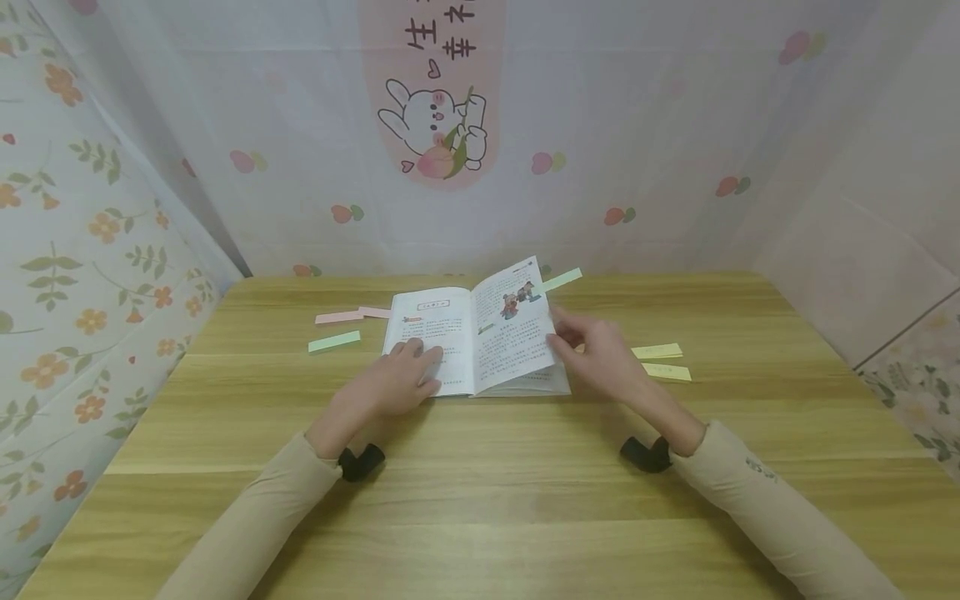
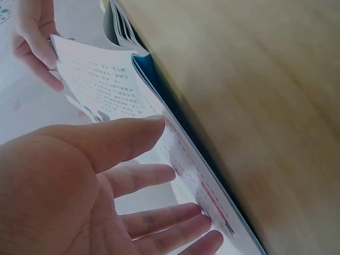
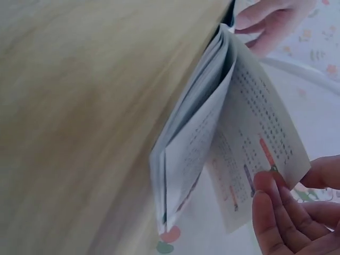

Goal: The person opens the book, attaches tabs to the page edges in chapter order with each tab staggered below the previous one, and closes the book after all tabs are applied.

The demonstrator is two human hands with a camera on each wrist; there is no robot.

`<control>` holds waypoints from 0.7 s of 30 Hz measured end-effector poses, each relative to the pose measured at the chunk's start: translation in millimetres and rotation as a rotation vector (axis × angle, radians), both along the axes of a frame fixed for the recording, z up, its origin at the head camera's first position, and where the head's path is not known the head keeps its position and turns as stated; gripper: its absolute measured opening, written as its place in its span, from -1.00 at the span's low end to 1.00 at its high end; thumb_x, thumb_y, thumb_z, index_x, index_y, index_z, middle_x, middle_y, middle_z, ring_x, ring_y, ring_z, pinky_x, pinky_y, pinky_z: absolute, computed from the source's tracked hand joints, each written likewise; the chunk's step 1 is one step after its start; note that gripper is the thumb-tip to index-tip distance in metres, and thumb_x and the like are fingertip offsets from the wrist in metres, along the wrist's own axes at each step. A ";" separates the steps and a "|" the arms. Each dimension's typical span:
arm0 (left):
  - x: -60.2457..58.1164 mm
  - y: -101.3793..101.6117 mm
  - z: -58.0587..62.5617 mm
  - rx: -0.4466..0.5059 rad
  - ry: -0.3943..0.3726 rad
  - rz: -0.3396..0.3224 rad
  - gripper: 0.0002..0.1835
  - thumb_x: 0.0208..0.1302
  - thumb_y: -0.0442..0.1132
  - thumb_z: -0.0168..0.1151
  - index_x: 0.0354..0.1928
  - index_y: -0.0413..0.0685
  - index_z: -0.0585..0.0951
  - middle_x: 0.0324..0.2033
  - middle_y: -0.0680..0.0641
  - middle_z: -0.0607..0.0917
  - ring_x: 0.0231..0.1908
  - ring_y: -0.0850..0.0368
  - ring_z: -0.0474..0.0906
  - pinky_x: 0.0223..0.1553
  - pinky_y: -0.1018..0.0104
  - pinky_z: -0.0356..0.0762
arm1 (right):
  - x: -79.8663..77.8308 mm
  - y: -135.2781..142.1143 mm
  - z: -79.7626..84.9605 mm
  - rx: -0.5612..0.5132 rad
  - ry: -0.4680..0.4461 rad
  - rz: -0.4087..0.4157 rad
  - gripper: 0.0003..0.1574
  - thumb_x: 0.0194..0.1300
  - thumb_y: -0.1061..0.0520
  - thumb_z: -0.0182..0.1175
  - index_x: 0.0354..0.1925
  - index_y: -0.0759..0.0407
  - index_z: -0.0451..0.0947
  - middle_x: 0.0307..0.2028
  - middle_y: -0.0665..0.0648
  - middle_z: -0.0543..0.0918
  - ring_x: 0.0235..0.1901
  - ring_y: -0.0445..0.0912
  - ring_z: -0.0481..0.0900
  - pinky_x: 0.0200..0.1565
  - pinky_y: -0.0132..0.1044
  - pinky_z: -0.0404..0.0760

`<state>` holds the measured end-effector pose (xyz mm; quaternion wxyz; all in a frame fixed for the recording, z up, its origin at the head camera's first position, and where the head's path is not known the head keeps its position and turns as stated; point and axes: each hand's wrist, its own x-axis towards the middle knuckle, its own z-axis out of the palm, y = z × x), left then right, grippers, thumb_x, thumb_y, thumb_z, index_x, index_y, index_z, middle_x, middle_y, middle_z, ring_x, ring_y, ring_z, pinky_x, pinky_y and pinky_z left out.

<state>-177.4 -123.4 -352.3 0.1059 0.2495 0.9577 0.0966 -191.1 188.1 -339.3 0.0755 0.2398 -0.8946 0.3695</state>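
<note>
An open book (image 1: 442, 323) lies on the wooden table, with print on both facing pages. My left hand (image 1: 405, 379) rests on the left page, its fingers spread and nearly straight across the paper in the left wrist view. At the outer edge of the right-hand page (image 1: 516, 343), my right hand (image 1: 596, 354) pinches the paper between thumb and fingers. That page is lifted at a slant, with a coloured picture near its top. In the right wrist view the remaining pages (image 3: 194, 133) fan out below the lifted page.
Pink paper strips (image 1: 337, 317) and a green strip (image 1: 334, 342) lie left of the book. Another green strip (image 1: 564, 279) shows behind the lifted page. Two yellow strips (image 1: 666, 372) sit beyond the right hand. A patterned cloth (image 1: 300, 142) hangs behind the table (image 1: 480, 500).
</note>
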 end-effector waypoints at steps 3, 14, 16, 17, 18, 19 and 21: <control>0.3 -0.1 0.7 0.004 0.000 0.006 -0.45 0.52 -0.15 0.06 0.43 -0.26 0.33 0.26 -0.40 0.38 0.16 -0.27 0.38 0.23 -0.16 0.39 | -0.8 -2.1 3.2 -0.001 -0.015 -0.017 -0.37 0.38 0.25 0.24 0.37 0.31 0.42 -0.23 0.19 0.77 -0.34 -0.05 0.67 -0.38 -0.34 0.49; -1.9 1.0 3.7 0.024 0.045 -0.020 -0.50 0.51 -0.16 0.09 0.36 -0.26 0.38 0.07 -0.30 0.49 -0.03 -0.15 0.42 0.06 -0.04 0.49 | -0.6 -7.5 11.1 -0.016 -0.053 -0.075 -0.48 0.36 0.23 0.30 0.23 0.42 0.53 -0.24 0.29 0.76 -0.32 0.02 0.73 -0.38 -0.38 0.56; -2.2 1.3 4.5 0.029 0.053 -0.027 -0.50 0.50 -0.16 0.10 0.36 -0.27 0.39 0.03 -0.29 0.50 -0.07 -0.13 0.42 0.03 -0.02 0.50 | -0.2 -8.0 11.7 -0.021 -0.055 -0.082 -0.50 0.36 0.22 0.31 0.20 0.42 0.56 -0.22 0.29 0.76 -0.29 0.03 0.74 -0.34 -0.35 0.60; -2.2 1.5 5.2 0.031 0.058 -0.030 -0.50 0.50 -0.16 0.10 0.36 -0.28 0.39 0.02 -0.28 0.50 -0.08 -0.12 0.42 0.02 -0.01 0.50 | 0.0 -8.4 12.0 -0.023 -0.056 -0.084 -0.51 0.35 0.22 0.32 0.19 0.41 0.57 -0.21 0.29 0.76 -0.28 0.03 0.74 -0.31 -0.32 0.63; -2.0 1.7 5.7 0.034 0.062 -0.031 -0.49 0.50 -0.16 0.10 0.36 -0.29 0.39 0.02 -0.28 0.51 -0.09 -0.12 0.42 0.01 0.00 0.50 | 0.1 -8.9 12.2 -0.026 -0.054 -0.086 -0.52 0.35 0.22 0.32 0.18 0.41 0.58 -0.21 0.29 0.76 -0.28 0.04 0.75 -0.28 -0.29 0.65; -1.8 1.9 6.1 0.037 0.066 -0.031 -0.49 0.50 -0.16 0.09 0.36 -0.29 0.39 0.01 -0.28 0.51 -0.10 -0.11 0.43 0.01 0.01 0.50 | 0.2 -9.4 12.4 -0.031 -0.051 -0.087 -0.53 0.34 0.22 0.33 0.16 0.41 0.59 -0.21 0.29 0.76 -0.26 0.05 0.75 -0.25 -0.24 0.67; -1.5 2.4 6.9 0.044 0.072 -0.027 -0.47 0.50 -0.15 0.09 0.38 -0.29 0.38 0.05 -0.29 0.51 -0.06 -0.12 0.44 0.04 0.00 0.50 | 0.1 -10.4 13.0 -0.045 -0.043 -0.084 -0.53 0.33 0.23 0.34 0.16 0.41 0.60 -0.21 0.30 0.76 -0.24 0.07 0.76 -0.19 -0.16 0.71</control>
